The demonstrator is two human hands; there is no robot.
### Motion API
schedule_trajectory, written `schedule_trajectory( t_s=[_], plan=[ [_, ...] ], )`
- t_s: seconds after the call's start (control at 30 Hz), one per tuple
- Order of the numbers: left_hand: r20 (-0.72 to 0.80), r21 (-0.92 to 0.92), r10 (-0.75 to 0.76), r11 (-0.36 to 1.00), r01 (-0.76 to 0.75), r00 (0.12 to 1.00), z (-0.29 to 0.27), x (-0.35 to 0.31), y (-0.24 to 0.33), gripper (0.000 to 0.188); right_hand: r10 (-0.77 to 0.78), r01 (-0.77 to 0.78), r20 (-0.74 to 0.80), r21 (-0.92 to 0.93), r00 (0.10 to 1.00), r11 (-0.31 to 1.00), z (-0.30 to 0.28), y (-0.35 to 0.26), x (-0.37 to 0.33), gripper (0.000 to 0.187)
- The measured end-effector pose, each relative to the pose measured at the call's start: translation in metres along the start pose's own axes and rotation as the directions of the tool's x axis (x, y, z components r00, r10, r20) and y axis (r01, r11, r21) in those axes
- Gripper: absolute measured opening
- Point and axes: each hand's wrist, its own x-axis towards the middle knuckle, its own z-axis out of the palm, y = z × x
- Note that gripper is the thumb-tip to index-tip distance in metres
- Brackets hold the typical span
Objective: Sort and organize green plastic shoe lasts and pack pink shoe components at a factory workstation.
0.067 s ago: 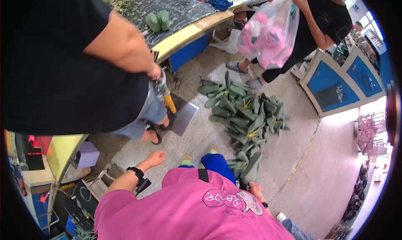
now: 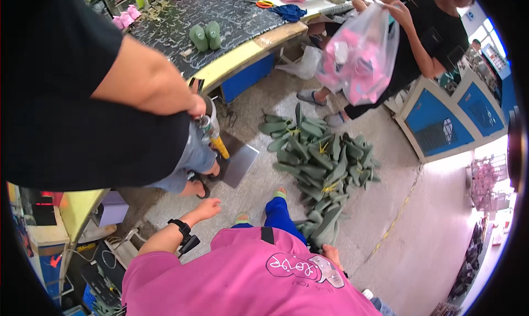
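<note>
Above the floor (image 2: pixel 388 189), the green form (image 2: pixel 325 228) looks stiff, graspable mid-body; left grip (image 2: pixel 205 209) loosely spread, right grip (image 2: pixel 332 254) I cannot tell.

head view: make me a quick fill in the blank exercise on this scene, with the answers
Green pieces beside the wearer's right hand lie heaped on the ____. The strap just behind the left hand is ____. The clear bag contains mostly ____ pieces. The crumpled cloth beside the scissors is ____.

Missing words: floor; black; pink; blue.
</note>
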Motion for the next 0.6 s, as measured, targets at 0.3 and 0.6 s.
schedule_trajectory(
  t_s=[0.3,0.6],
  plan=[
    [-0.073,-0.249,-0.019,0.968,0.000,0.997,-0.026,0.104,0.123,0.036,-0.259,0.345,0.249,-0.429,0.933,0.835,-0.042,-0.094,0.161,0.032],
    [0.015,-0.480,-0.198,0.858,0.181,0.980,-0.046,0.150,0.155,0.035,-0.323,0.487,0.368,-0.582,0.872,0.651,-0.036,-0.304,0.209,0.026]
  ],
)
